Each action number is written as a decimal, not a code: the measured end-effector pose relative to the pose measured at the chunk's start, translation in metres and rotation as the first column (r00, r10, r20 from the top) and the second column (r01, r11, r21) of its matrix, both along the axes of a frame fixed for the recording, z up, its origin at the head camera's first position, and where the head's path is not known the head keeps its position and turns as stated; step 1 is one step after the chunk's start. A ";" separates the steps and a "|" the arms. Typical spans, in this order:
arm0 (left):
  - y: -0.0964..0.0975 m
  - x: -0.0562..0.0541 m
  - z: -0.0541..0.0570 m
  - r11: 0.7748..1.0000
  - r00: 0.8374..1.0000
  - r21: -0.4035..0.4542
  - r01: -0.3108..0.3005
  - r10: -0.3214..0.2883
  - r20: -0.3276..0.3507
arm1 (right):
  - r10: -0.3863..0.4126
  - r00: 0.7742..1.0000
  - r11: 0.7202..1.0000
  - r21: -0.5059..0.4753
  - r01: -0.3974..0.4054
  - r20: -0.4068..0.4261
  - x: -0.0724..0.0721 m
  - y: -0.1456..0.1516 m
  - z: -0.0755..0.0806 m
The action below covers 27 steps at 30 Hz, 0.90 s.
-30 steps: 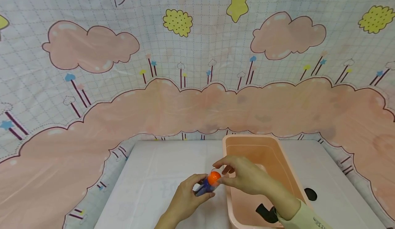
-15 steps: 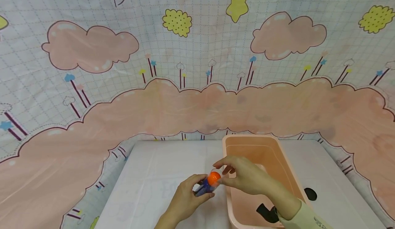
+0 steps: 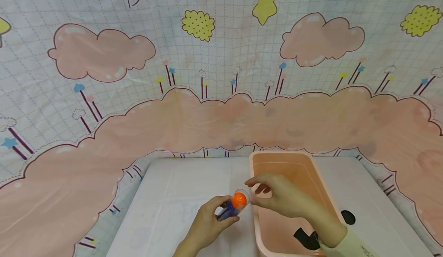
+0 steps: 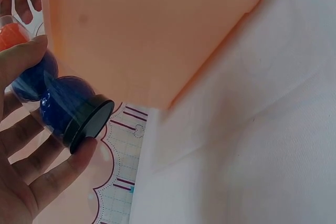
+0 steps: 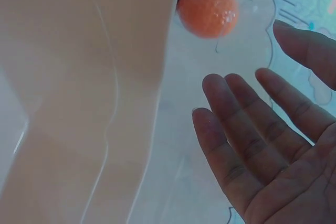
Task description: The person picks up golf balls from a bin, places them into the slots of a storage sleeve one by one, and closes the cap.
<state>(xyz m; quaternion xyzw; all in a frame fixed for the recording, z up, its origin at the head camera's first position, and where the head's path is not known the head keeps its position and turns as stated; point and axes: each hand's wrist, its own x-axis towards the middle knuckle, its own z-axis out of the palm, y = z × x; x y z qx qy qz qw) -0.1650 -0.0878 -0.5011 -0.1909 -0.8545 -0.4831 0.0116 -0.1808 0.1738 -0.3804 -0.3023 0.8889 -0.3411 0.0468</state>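
Note:
My left hand [image 3: 206, 221] grips a clear tube [image 4: 84, 90] between thumb and fingers, tilted with its upper end toward the right. Inside sit two blue balls [image 4: 65, 100] and, at the upper end, an orange ball [image 3: 239, 200]. A black cap [image 4: 97, 121] closes the lower end, where a fingertip touches it in the left wrist view. My right hand [image 3: 282, 195] hovers just right of the tube's upper end, over the rim of the peach bin. Its fingers are extended and hold nothing in the right wrist view, apart from the orange ball [image 5: 208, 10].
The peach plastic bin [image 3: 257, 234] stands on the white table [image 3: 166, 207], right of my left hand. Inside it lies a curved black piece [image 3: 306, 239], partly hidden by my right forearm. A black disc [image 3: 348, 217] lies right of the bin. A patterned cloth hangs behind.
My right hand has drawn away from the tube's upper end, slightly to the right, leaving the clear rim and orange ball more exposed. The left hand keeps holding the tube almost still.

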 end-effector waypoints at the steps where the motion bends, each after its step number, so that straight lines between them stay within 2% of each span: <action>1: 0.000 0.000 0.000 1.000 1.000 0.000 -0.002 0.002 -0.003 | -0.001 1.000 1.000 -0.003 0.001 -0.001 0.000 0.002 0.000; 20: -0.002 0.003 -0.003 1.000 0.999 0.019 -0.019 0.019 -0.035 | -0.095 0.995 0.995 -0.041 0.095 0.010 0.011 0.045 0.005; 27: -0.004 0.003 -0.004 0.999 1.000 0.028 -0.020 0.020 -0.009 | -0.215 0.977 0.976 -0.047 0.214 -0.002 0.019 0.069 0.002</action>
